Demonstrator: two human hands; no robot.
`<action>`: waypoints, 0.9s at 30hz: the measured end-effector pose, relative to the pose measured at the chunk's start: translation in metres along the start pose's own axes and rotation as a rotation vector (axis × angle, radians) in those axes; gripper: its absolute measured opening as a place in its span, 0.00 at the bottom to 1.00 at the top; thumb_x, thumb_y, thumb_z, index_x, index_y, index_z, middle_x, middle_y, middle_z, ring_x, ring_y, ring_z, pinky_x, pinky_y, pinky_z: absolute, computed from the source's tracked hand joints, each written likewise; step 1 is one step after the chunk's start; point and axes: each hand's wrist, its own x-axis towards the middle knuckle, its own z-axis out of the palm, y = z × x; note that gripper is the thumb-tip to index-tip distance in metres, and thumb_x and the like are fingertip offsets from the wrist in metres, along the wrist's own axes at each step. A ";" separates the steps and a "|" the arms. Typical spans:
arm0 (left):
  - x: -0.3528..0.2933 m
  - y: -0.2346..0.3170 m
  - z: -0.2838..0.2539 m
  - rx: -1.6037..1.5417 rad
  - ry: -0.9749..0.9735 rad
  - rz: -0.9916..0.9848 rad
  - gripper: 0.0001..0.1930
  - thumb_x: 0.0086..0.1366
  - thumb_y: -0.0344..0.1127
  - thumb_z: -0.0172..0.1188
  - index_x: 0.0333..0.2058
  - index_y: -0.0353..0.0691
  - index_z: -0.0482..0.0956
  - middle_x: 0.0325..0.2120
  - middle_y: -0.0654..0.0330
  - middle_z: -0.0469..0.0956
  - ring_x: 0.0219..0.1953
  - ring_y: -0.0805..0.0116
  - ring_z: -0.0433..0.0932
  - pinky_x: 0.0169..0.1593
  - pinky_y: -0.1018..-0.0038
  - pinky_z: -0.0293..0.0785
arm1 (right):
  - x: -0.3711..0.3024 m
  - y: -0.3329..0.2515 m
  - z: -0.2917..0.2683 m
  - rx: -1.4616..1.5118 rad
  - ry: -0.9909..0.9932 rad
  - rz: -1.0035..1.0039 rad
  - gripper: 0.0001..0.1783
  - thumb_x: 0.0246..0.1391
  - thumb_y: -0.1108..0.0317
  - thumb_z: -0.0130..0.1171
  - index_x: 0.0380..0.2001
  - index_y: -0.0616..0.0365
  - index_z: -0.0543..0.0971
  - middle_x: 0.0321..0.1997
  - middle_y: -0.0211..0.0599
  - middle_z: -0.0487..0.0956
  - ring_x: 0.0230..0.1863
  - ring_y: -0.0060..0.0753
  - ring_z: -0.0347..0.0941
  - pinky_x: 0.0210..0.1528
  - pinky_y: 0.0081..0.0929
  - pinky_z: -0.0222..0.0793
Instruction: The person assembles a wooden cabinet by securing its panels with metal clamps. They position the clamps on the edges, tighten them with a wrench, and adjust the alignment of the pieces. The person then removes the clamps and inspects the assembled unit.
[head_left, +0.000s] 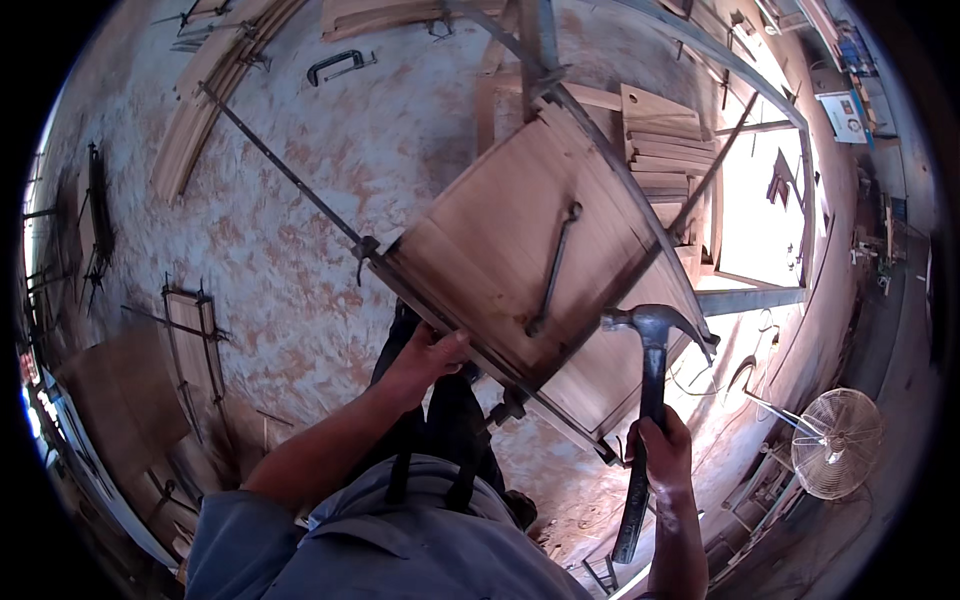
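Fingers [448, 345] of left hand [425, 358] curled over near edge of clamped wooden panel [500, 240]. Right hand [660, 445] wrapped tight round hammer [648, 400] handle, head beside panel's lower corner. Wrench [553, 268] lies on panel.

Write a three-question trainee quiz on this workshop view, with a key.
1. True or false: the right hand holds a claw hammer by its handle.
2. What does the left hand grip? A) the standing fan B) the near edge of the clamped wooden panel C) a saw
3. Which tool lies loose on top of the panel?

Key
1. True.
2. B.
3. A long metal wrench, lying on the panel's face.
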 end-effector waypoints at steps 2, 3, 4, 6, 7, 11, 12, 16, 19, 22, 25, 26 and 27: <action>-0.002 0.012 -0.013 0.010 -0.020 0.007 0.30 0.64 0.48 0.58 0.60 0.43 0.59 0.52 0.60 0.68 0.50 0.70 0.71 0.53 0.67 0.69 | 0.007 -0.019 0.025 -0.039 -0.023 0.053 0.04 0.58 0.73 0.50 0.31 0.62 0.70 0.19 0.32 0.73 0.18 0.21 0.69 0.21 0.18 0.65; -0.003 0.016 -0.016 0.010 -0.023 0.017 0.30 0.64 0.48 0.59 0.59 0.43 0.59 0.51 0.60 0.68 0.50 0.70 0.71 0.52 0.68 0.69 | 0.012 -0.026 0.033 -0.118 -0.034 0.062 0.04 0.59 0.72 0.50 0.32 0.62 0.70 0.19 0.31 0.73 0.18 0.20 0.69 0.20 0.18 0.65; -0.003 0.020 -0.016 0.007 -0.025 0.030 0.30 0.64 0.47 0.59 0.59 0.43 0.60 0.51 0.60 0.68 0.50 0.71 0.70 0.51 0.68 0.70 | 0.016 -0.032 0.039 -0.135 -0.046 0.074 0.05 0.59 0.72 0.50 0.33 0.62 0.70 0.19 0.30 0.73 0.18 0.20 0.69 0.20 0.18 0.65; -0.003 0.026 -0.015 -0.026 -0.035 0.047 0.30 0.63 0.46 0.61 0.59 0.43 0.59 0.51 0.61 0.68 0.50 0.71 0.70 0.50 0.70 0.71 | 0.023 -0.042 0.051 -0.165 -0.069 0.100 0.05 0.59 0.71 0.50 0.33 0.62 0.70 0.19 0.30 0.73 0.17 0.19 0.69 0.20 0.18 0.65; -0.002 0.029 -0.014 -0.053 -0.045 0.056 0.31 0.63 0.45 0.62 0.59 0.43 0.59 0.51 0.61 0.68 0.50 0.72 0.70 0.49 0.71 0.71 | 0.027 -0.047 0.057 -0.201 -0.083 0.081 0.06 0.60 0.71 0.50 0.37 0.62 0.70 0.20 0.30 0.73 0.17 0.19 0.69 0.19 0.17 0.65; 0.007 0.028 -0.013 -0.095 -0.005 0.126 0.35 0.61 0.42 0.65 0.61 0.43 0.56 0.49 0.61 0.68 0.49 0.73 0.70 0.46 0.74 0.73 | 0.041 -0.085 0.081 -0.387 -0.131 -0.019 0.18 0.61 0.71 0.49 0.54 0.61 0.68 0.21 0.29 0.73 0.17 0.17 0.69 0.18 0.18 0.66; 0.008 0.027 -0.012 -0.080 0.016 0.134 0.35 0.60 0.41 0.65 0.60 0.43 0.55 0.49 0.61 0.68 0.48 0.73 0.71 0.45 0.75 0.73 | 0.048 -0.090 0.085 -0.448 -0.116 -0.055 0.19 0.61 0.71 0.49 0.55 0.60 0.67 0.22 0.30 0.74 0.18 0.17 0.69 0.19 0.18 0.66; 0.012 0.029 -0.010 -0.082 0.064 0.099 0.33 0.59 0.34 0.65 0.59 0.40 0.56 0.49 0.61 0.68 0.50 0.73 0.68 0.51 0.75 0.70 | 0.080 -0.138 0.115 -0.675 -0.285 -0.346 0.20 0.60 0.69 0.53 0.55 0.59 0.68 0.19 0.33 0.73 0.19 0.20 0.70 0.20 0.24 0.64; 0.010 0.035 -0.004 -0.163 0.061 0.106 0.32 0.58 0.31 0.65 0.58 0.37 0.58 0.50 0.61 0.67 0.53 0.73 0.67 0.54 0.74 0.68 | 0.108 -0.182 0.161 -0.891 -0.297 -0.714 0.15 0.60 0.66 0.54 0.47 0.61 0.73 0.22 0.44 0.76 0.19 0.38 0.73 0.23 0.33 0.65; 0.012 0.038 -0.005 -0.194 0.020 0.116 0.31 0.58 0.30 0.65 0.57 0.37 0.59 0.50 0.60 0.68 0.52 0.73 0.67 0.53 0.73 0.68 | 0.128 -0.228 0.209 -1.221 -0.390 -0.587 0.13 0.61 0.61 0.53 0.43 0.58 0.76 0.26 0.45 0.78 0.28 0.46 0.76 0.30 0.38 0.69; 0.018 0.026 -0.008 -0.235 0.013 0.169 0.31 0.58 0.30 0.65 0.56 0.37 0.59 0.49 0.61 0.68 0.51 0.73 0.68 0.53 0.72 0.68 | 0.148 -0.237 0.240 -1.414 -0.445 -0.876 0.13 0.60 0.59 0.52 0.42 0.55 0.78 0.29 0.44 0.79 0.34 0.48 0.77 0.38 0.40 0.71; 0.020 0.019 -0.008 -0.259 0.008 0.201 0.30 0.58 0.30 0.65 0.56 0.37 0.59 0.49 0.61 0.68 0.51 0.73 0.68 0.53 0.71 0.68 | 0.152 -0.238 0.245 -1.458 -0.459 -0.975 0.14 0.60 0.58 0.51 0.41 0.55 0.79 0.31 0.45 0.80 0.36 0.50 0.77 0.39 0.42 0.71; 0.022 0.013 -0.008 -0.282 0.003 0.231 0.30 0.58 0.30 0.65 0.56 0.38 0.59 0.48 0.61 0.68 0.50 0.73 0.68 0.53 0.71 0.68 | 0.153 -0.239 0.251 -1.500 -0.472 -1.075 0.15 0.60 0.57 0.51 0.39 0.55 0.79 0.32 0.45 0.80 0.38 0.51 0.77 0.41 0.44 0.72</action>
